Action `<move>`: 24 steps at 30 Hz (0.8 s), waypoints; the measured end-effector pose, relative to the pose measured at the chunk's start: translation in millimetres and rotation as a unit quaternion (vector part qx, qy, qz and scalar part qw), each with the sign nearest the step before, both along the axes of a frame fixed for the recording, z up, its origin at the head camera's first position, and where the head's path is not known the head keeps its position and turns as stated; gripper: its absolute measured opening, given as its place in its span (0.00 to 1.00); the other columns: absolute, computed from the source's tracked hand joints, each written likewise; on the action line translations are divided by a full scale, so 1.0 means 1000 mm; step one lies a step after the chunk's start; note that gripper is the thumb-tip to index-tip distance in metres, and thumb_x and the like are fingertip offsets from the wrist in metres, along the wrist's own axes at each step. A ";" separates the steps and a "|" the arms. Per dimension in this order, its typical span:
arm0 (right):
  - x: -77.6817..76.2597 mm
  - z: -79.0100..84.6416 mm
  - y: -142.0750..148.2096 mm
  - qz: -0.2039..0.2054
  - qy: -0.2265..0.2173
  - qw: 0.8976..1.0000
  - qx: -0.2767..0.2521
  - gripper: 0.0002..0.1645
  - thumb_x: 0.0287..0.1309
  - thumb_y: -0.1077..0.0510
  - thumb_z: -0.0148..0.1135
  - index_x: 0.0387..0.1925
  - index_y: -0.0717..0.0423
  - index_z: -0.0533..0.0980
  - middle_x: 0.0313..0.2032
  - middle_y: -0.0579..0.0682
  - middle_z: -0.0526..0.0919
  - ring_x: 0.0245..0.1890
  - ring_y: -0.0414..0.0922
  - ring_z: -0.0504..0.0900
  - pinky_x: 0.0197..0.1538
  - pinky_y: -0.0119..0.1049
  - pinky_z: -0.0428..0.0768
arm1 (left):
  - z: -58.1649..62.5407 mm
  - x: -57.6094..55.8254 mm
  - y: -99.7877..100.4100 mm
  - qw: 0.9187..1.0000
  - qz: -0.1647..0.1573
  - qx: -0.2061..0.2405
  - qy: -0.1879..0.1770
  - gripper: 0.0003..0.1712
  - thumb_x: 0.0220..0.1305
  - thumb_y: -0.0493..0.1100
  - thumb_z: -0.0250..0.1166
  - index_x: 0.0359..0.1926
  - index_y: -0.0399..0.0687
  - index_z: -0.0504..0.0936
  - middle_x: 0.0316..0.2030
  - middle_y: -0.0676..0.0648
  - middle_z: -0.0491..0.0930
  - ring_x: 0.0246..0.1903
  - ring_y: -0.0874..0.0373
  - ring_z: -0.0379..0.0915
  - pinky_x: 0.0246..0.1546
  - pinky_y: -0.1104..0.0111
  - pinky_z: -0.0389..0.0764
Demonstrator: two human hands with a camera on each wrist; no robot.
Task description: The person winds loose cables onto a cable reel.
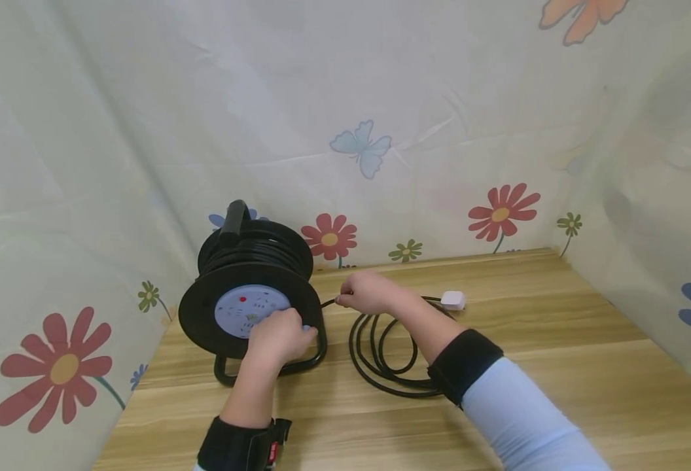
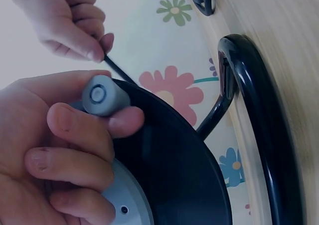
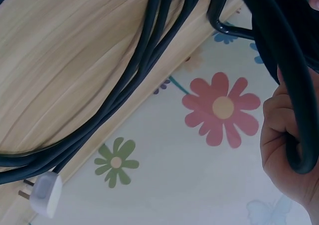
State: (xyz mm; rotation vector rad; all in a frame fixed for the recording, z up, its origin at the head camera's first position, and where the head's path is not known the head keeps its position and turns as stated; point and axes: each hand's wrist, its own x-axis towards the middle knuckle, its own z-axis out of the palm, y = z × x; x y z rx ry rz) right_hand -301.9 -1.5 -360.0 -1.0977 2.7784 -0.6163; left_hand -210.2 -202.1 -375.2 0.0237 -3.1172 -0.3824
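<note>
A black cable reel (image 1: pixel 204 320) stands upright on the left of the table, its pale blue socket panel (image 1: pixel 230 311) facing me. Dark cable is wound around its drum. My left hand (image 1: pixel 277 337) grips the grey crank knob (image 2: pixel 102 98) on the reel's face, fingers curled around it. Just right of the reel, my right hand (image 1: pixel 372 292) holds the black cable (image 2: pixel 118 71) where it leaves the drum. Loose loops of that cable (image 3: pixel 107 110) lie on the table beneath the right forearm, ending in a white plug (image 1: pixel 453 300).
The reel's tubular stand (image 1: pixel 322 340) rests on the wooden table (image 1: pixel 557 366). A flower-printed curtain (image 1: pixel 416 78) rises behind the table and along both sides. The reel's carry handle (image 1: pixel 236 219) sticks up at the top.
</note>
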 end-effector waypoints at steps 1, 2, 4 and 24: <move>0.000 0.000 -0.002 0.004 0.000 1.000 0.000 0.21 0.73 0.51 0.59 0.21 0.50 0.77 0.14 0.41 0.65 0.17 0.38 0.63 0.28 0.34 0.65 | -0.001 0.000 -0.001 1.000 -0.001 -0.005 0.000 0.19 0.67 0.57 0.64 0.35 0.46 0.84 0.27 0.48 0.78 0.28 0.52 0.75 0.28 0.55 0.75; 0.001 0.001 -0.003 0.009 0.000 1.000 -0.002 0.21 0.73 0.52 0.59 0.20 0.50 0.77 0.14 0.41 0.65 0.16 0.38 0.62 0.27 0.33 0.65 | -0.002 -0.001 -0.001 1.000 -0.003 -0.010 -0.001 0.19 0.67 0.57 0.64 0.36 0.46 0.84 0.28 0.48 0.78 0.28 0.52 0.75 0.29 0.54 0.76; 0.002 0.001 -0.004 0.015 -0.001 1.000 -0.005 0.22 0.73 0.53 0.59 0.19 0.50 0.77 0.14 0.41 0.65 0.16 0.38 0.61 0.27 0.33 0.64 | -0.004 -0.001 -0.002 1.000 -0.003 -0.016 0.001 0.19 0.67 0.58 0.64 0.36 0.47 0.84 0.29 0.48 0.79 0.29 0.52 0.76 0.30 0.53 0.77; -0.006 0.000 0.038 -0.015 -0.061 0.997 -0.054 0.16 0.69 0.56 0.62 0.23 0.53 0.77 0.18 0.42 0.69 0.19 0.38 0.64 0.29 0.35 0.67 | -0.003 0.000 -0.001 0.999 0.000 -0.032 0.004 0.21 0.66 0.58 0.64 0.43 0.44 0.86 0.38 0.43 0.84 0.34 0.49 0.78 0.32 0.50 0.78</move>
